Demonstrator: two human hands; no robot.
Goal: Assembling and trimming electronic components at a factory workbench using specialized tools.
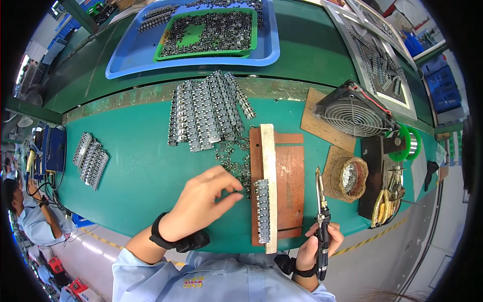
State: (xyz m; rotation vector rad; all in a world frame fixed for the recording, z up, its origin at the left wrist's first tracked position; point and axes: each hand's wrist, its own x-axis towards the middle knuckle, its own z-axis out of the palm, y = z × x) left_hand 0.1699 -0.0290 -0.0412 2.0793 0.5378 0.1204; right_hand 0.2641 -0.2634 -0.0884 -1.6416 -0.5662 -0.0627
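Note:
My left hand hovers at the left side of a brown wooden fixture, thumb and forefinger curled together in a pinch. Whatever is between the fingertips is too small to make out. Close by them lies a scatter of small metal clips. A strip of metal-cased connectors stands along the fixture's pale raised bar. To the right of the fixture, my right hand is closed around the black handle of a soldering iron, its tip pointing up and away from me.
Stacked connector strips lie behind the clips, more strips at left. A blue tray holds a green tray of small parts. On the right are a fan, a round solder pot and a green solder spool.

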